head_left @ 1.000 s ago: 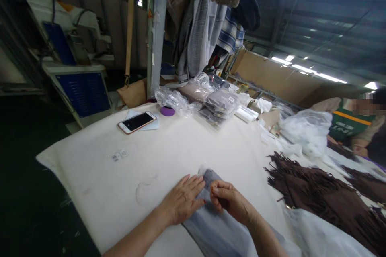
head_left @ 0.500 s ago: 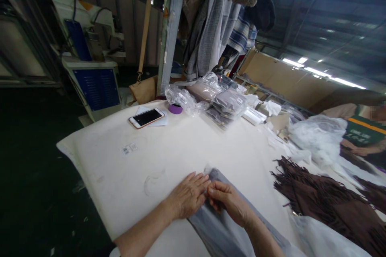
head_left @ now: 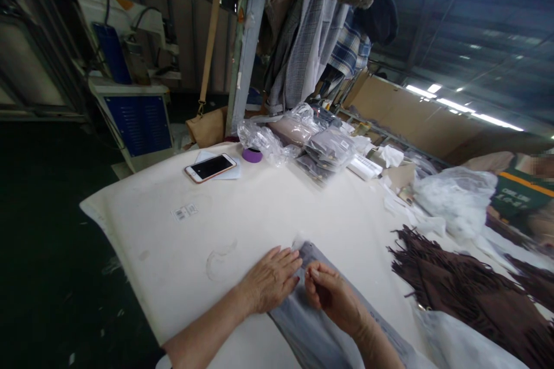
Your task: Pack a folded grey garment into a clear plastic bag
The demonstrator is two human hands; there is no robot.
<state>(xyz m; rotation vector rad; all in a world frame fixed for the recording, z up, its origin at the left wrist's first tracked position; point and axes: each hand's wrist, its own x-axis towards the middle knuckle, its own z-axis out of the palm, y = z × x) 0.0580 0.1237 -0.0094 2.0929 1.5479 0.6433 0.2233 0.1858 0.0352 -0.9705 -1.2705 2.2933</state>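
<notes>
Head-camera view shows a grey garment (head_left: 311, 328) lying on the near part of a white table (head_left: 242, 213): a long, narrow piece of smooth pale grey cloth, its rounded end pointing away from the person and the rest running down toward the bottom edge of the frame. Its lower part is cut off by the frame and partly covered by the right forearm, and what kind of garment it is cannot be told. A thin clear film seems to lie at its far tip, too faint to be sure. The left hand (head_left: 270, 283) rests flat on the table, palm down, fingers together and stretched out, their tips touching the left edge of the cloth near its end; it grasps nothing. Just beside it, the right hand (head_left: 332, 295) lies on top of the garment, thumb and forefinger pinched together on a small bit of the cloth, the other fingers curled under.
</notes>
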